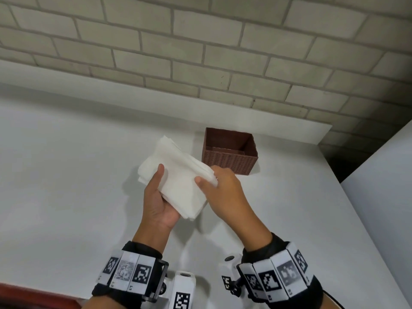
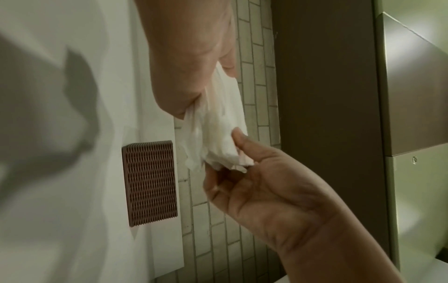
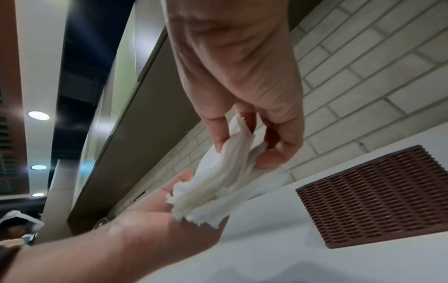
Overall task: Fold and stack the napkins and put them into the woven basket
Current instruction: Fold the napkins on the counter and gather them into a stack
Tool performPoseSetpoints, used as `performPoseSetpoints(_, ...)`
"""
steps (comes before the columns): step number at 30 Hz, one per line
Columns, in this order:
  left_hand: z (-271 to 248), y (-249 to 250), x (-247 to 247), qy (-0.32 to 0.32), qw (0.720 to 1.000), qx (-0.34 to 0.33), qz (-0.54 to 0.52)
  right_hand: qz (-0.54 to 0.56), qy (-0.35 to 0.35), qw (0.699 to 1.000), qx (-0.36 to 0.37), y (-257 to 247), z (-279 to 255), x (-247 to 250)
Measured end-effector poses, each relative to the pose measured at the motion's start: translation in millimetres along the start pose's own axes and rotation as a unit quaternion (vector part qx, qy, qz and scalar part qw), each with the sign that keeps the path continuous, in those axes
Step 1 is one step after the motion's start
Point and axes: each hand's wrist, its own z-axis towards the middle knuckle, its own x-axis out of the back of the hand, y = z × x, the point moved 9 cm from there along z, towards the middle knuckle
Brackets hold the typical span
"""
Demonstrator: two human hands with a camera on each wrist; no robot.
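A stack of folded white napkins (image 1: 176, 175) is held above the table between both hands. My left hand (image 1: 159, 197) cradles it from below, thumb on top. My right hand (image 1: 219, 184) pinches its right edge, thumb above and fingers beneath. The brown woven basket (image 1: 229, 162) stands on the table just behind and right of the hands, with nothing showing inside. In the left wrist view the napkins (image 2: 218, 134) hang between the left hand (image 2: 191, 72) and right hand (image 2: 254, 181), beside the basket (image 2: 150, 183). In the right wrist view the right hand (image 3: 244, 122) pinches the napkins (image 3: 218, 187), with the basket (image 3: 373, 197) at right.
The white table (image 1: 66, 186) runs back to a low white ledge under the pale brick wall (image 1: 200, 41). Its right edge lies close beyond the basket, beside a white panel (image 1: 383, 197). A dark red strip (image 1: 33, 293) marks the front left edge.
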Motion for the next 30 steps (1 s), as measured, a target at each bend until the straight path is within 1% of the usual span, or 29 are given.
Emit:
performPoseSetpoints(2, 0.8, -1.3, -1.1, 0.006, 1.000, 0.001, 0.006, -0.100, -0.016, 0.995, 0.021, -2.2, -4.0, -6.1)
performPoseSetpoints(4, 1.2, -2.7, -0.5, 0.015, 1.000, 0.010, 0.017, -0.179, -0.033, 0.983, 0.021, -1.6, -8.2, -11.6)
performPoseSetpoints(5, 1.2, -3.4, 0.3, 0.020, 0.999, 0.013, 0.021, -0.193, -0.034, 0.980, 0.018, -1.8, -8.8, -11.2)
performPoseSetpoints(6, 1.1, -3.6, 0.9, 0.024, 0.999, 0.012, 0.022, -0.181, -0.029, 0.983, 0.012, 0.1, -7.7, -10.6)
performPoseSetpoints(7, 1.2, -3.9, 1.4, 0.027, 0.999, 0.009, 0.022, -0.129, -0.019, 0.991, -0.004, 3.9, -6.6, -8.2)
performPoseSetpoints(8, 0.5, -4.7, 1.3, 0.031, 0.999, 0.008, 0.017, -0.039, -0.008, 0.999, -0.033, 10.6, -5.0, -6.9)
performPoseSetpoints(9, -0.5, -5.7, -0.4, 0.027, 1.000, 0.008, 0.012, 0.078, 0.005, 0.995, -0.067, 17.6, -4.6, -6.2)
performPoseSetpoints(10, -1.2, -7.3, -0.4, 0.032, 0.999, 0.008, 0.007, 0.187, 0.009, 0.977, -0.103, 26.6, -4.7, -8.8)
performPoseSetpoints(12, -2.0, -11.9, -0.6, 0.042, 0.999, 0.013, 0.011, 0.336, -0.009, 0.928, -0.162, 41.8, -7.2, -17.8)
performPoseSetpoints(14, -1.1, -12.4, 0.5, 0.040, 0.998, 0.024, 0.047, 0.404, -0.039, 0.891, -0.205, 56.6, -7.5, -22.8)
performPoseSetpoints(16, 2.3, -6.1, 6.2, 0.039, 0.990, 0.039, 0.130, 0.423, -0.048, 0.874, -0.234, 75.4, -7.4, -17.4)
performPoseSetpoints(17, 4.0, -1.5, 8.7, 0.037, 0.980, 0.048, 0.192, 0.417, -0.051, 0.874, -0.243, 85.1, -6.5, -12.1)
performPoseSetpoints(18, 5.2, 2.9, 11.1, 0.031, 0.963, 0.056, 0.261, 0.405, -0.056, 0.878, -0.248, 93.5, -5.3, -7.3)
performPoseSetpoints(19, 7.2, 5.4, 12.2, 0.021, 0.941, 0.061, 0.332, 0.392, -0.063, 0.884, -0.245, 99.4, -4.8, -2.0)
performPoseSetpoints(21, 10.9, 3.8, 14.6, 0.012, 0.888, 0.061, 0.455, 0.365, -0.063, 0.901, -0.227, 107.0, -4.2, 4.7)
performPoseSetpoints(22, 11.9, 0.0, 13.7, 0.008, 0.866, 0.052, 0.497, 0.355, -0.055, 0.909, -0.213, 109.0, -3.6, 5.8)
performPoseSetpoints(23, 12.7, -4.7, 12.0, 0.007, 0.851, 0.035, 0.523, 0.345, -0.046, 0.916, -0.200, 110.1, -3.7, 5.6)
performPoseSetpoints(24, 12.7, -10.8, 10.6, 0.011, 0.845, 0.019, 0.534, 0.335, -0.035, 0.923, -0.184, 111.2, -4.0, 4.7)
performPoseSetpoints(26, 12.1, -19.9, 13.5, 0.033, 0.852, 0.000, 0.522, 0.319, -0.009, 0.935, -0.155, 114.0, -5.8, 4.7)
performPoseSetpoints(28, 15.6, -25.4, 23.7, 0.053, 0.853, -0.010, 0.519, 0.319, 0.006, 0.938, -0.138, 120.4, -7.4, 6.3)
performPoseSetpoints(30, 19.1, -31.2, 32.4, 0.055, 0.843, -0.006, 0.535, 0.329, 0.001, 0.935, -0.134, 126.5, -9.4, 4.3)
